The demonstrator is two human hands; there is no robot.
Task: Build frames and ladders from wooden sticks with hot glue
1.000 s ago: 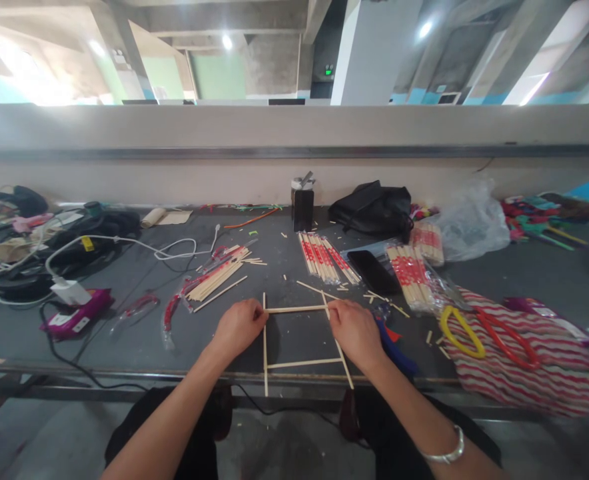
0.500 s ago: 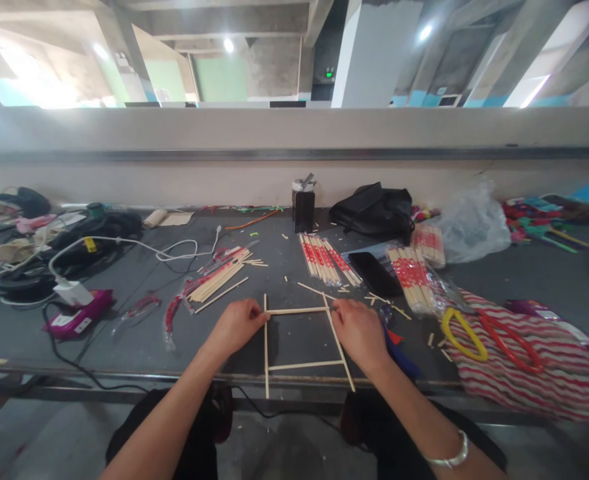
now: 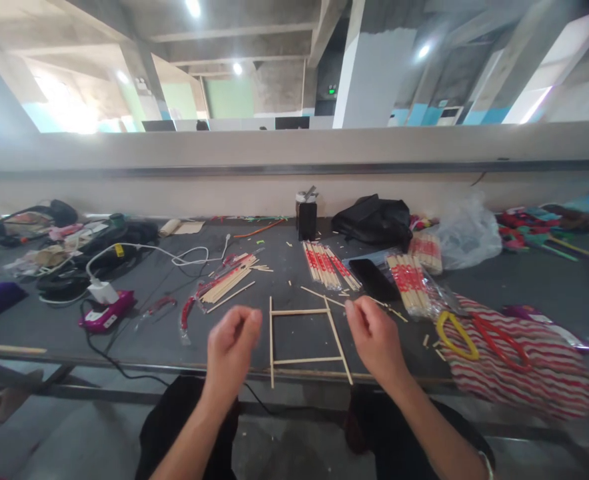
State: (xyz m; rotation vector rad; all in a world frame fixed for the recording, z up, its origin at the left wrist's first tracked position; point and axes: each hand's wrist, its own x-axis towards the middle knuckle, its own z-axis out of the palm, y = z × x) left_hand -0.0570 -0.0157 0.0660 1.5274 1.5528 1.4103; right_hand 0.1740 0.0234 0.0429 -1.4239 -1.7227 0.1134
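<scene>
A frame of thin wooden sticks (image 3: pixel 299 311) lies at the near edge of the grey table (image 3: pixel 524 280), with two long sides and two crossbars. My left hand (image 3: pixel 232 341) hovers just left of it, fingers loosely curled and apart, holding nothing. On the other side, my right hand (image 3: pixel 374 337) hangs above the table, fingers relaxed and empty. Neither hand touches the sticks.
Loose sticks and red wrappers (image 3: pixel 224 283) lie to the left, wrapped chopstick packs (image 3: pixel 324 263) and a black phone (image 3: pixel 372 279) behind the frame. A striped bag (image 3: pixel 534 370) with red and yellow handles sits right. Cables, a white charger (image 3: pixel 102 291), a black bag (image 3: pixel 374 220) and a black box (image 3: pixel 306 217) stand farther off.
Both hands let go of the frame's top crossbar and drew back toward me, off the table. The frame stays where it lay. The view tilted slightly.
</scene>
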